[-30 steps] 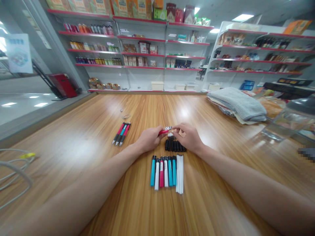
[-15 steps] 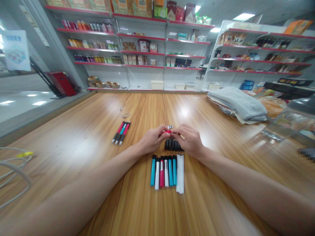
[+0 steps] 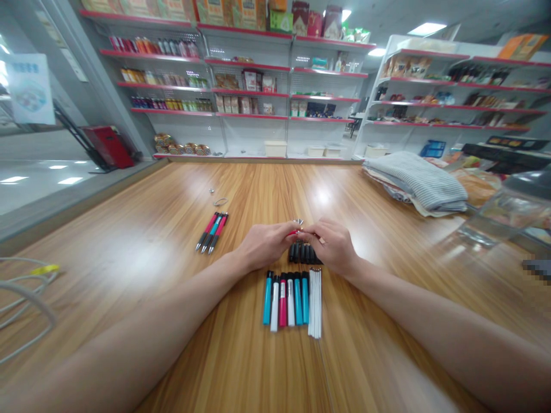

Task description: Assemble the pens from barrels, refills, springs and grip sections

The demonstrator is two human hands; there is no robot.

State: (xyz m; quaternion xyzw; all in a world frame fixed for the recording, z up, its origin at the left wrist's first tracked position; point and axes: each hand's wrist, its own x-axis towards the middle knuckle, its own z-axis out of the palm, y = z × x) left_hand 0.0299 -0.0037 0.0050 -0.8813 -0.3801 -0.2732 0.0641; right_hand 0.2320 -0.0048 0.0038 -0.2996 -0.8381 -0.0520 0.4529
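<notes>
Over the middle of the table, my left hand (image 3: 266, 244) is closed around a red pen barrel (image 3: 293, 233), most of it covered by the fingers. My right hand (image 3: 333, 244) pinches at the barrel's right end; whatever small part sits in its fingertips is too hidden to name. Beneath the hands lies a row of black pen grips (image 3: 303, 253), with small silver pen tips (image 3: 298, 221) just behind. Closer to me are several blue, white and red pen barrels (image 3: 283, 304) with black ends, side by side, and a bundle of white refills (image 3: 315, 304).
Three whole pens (image 3: 212, 233) lie to the left, with a looped ring (image 3: 221, 202) and a tiny metal piece (image 3: 211, 191) beyond. Folded cloths (image 3: 417, 180) and a clear container (image 3: 503, 201) stand right. A pale cable (image 3: 30, 304) curls at the left edge.
My left hand has turned slightly, its fingers now stretched further over the red barrel. My right fingertips stay at the barrel's end, barely shifted. The laid-out parts have not moved.
</notes>
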